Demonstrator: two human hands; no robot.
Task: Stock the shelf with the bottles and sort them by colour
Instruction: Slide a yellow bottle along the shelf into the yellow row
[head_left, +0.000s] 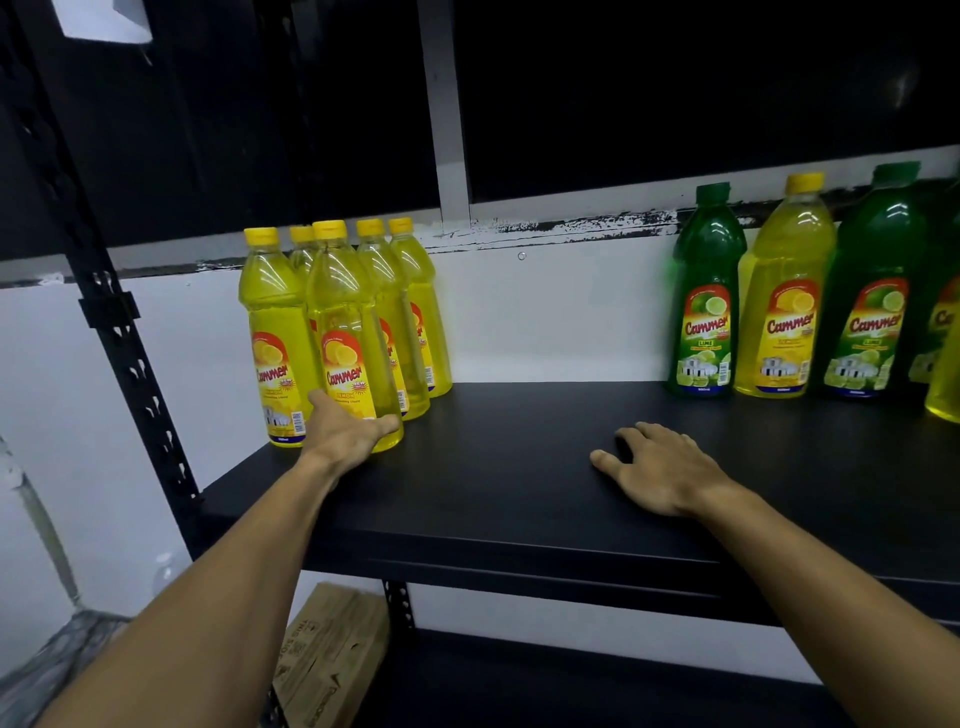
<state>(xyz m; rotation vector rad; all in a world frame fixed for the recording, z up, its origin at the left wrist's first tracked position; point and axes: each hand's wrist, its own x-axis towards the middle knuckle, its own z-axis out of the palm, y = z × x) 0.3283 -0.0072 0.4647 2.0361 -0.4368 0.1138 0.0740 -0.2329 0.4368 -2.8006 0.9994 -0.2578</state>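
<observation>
Five yellow bottles (337, 322) stand clustered at the left of the black shelf (519, 499). The left hand (349, 427) holds the base of the front bottle (347, 343). The right hand (658, 467) rests flat, fingers relaxed. Far right, green bottles (704, 296) stand mixed with a yellow bottle (787, 291).

A black shelf (519, 467) on a perforated metal frame carries two clusters of dish-liquid bottles. Five yellow lemon bottles (340, 332) stand upright, crowded together at its left end. Well apart, along the back at the right, a green lime bottle (704, 296), a yellow bottle (784, 291) and another green bottle (872, 291) stand side by side, with more partly cut off at the edge. A right hand (660, 467) rests flat on the bare middle.
</observation>
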